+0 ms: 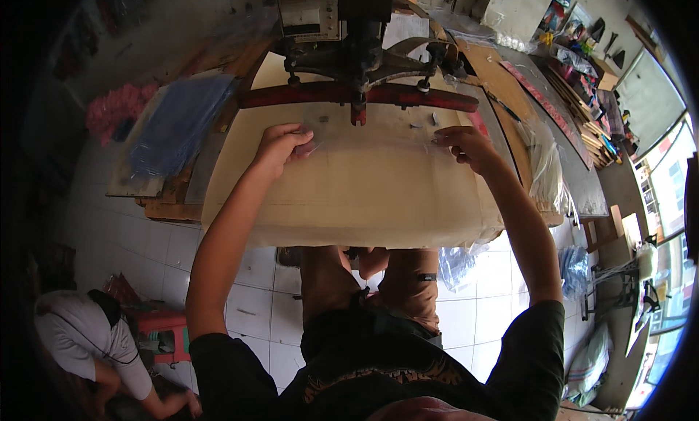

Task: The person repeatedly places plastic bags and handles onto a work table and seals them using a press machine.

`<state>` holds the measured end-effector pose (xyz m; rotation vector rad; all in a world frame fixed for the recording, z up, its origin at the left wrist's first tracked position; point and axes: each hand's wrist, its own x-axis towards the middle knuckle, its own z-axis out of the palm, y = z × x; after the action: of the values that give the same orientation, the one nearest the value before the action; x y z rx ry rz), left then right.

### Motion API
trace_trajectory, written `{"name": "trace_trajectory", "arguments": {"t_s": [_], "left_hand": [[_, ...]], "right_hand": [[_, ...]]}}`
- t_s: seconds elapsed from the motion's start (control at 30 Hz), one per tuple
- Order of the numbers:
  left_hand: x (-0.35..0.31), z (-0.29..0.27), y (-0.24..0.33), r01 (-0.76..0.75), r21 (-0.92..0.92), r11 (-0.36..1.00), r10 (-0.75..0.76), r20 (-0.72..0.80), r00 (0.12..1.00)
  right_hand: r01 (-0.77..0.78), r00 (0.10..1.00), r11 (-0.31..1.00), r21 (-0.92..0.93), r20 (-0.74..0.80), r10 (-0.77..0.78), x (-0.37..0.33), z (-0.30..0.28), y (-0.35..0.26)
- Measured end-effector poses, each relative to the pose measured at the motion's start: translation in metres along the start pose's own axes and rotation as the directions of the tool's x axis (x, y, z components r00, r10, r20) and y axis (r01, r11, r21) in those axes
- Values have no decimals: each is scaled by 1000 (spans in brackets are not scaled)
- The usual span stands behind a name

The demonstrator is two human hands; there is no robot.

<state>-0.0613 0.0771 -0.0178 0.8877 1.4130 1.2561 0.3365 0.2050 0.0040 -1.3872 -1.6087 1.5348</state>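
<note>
A thin clear plastic sheet point(373, 138) stretches between my two hands over the cream-coloured work surface point(357, 203). My left hand point(279, 146) is closed on the sheet's left side, thumb on top. My right hand point(467, 146) pinches its right side between thumb and fingers. Just beyond both hands a dark press-like machine point(364, 57) carries a long red bar point(306, 96) across the table. Small dark scraps point(435, 119) lie near the bar's right part. The sheet's far edge is hard to make out.
At left lies a stack of bluish plastic sheets point(182, 119), with a pink bundle point(120, 112) behind it. Clear plastic strips point(542, 159) hang at the table's right edge. A co-worker point(95, 341) bends low at lower left beside a red stool point(164, 330).
</note>
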Motion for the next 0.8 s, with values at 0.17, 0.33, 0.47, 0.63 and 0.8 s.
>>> {"name": "trace_trajectory", "arguments": {"t_s": [0.17,0.33,0.47,0.63,0.8], "left_hand": [[22,-9,10,126,27,992,-128,55,990],[27,1,6,74,54,996,-73,-14,997],[37,15,6,40,99,994,-25,-145,989],[61,16,0,-44,146,988,82,-267,960],[83,22,-11,-137,78,988,155,-350,924]], "right_hand": [[-47,999,996,79,-13,49,17,-5,5],[32,983,981,189,-181,3,24,8,15],[89,969,967,239,-246,-28,36,18,12],[85,949,958,274,-314,5,56,25,3],[198,951,901,385,-299,-81,71,30,9]]}}
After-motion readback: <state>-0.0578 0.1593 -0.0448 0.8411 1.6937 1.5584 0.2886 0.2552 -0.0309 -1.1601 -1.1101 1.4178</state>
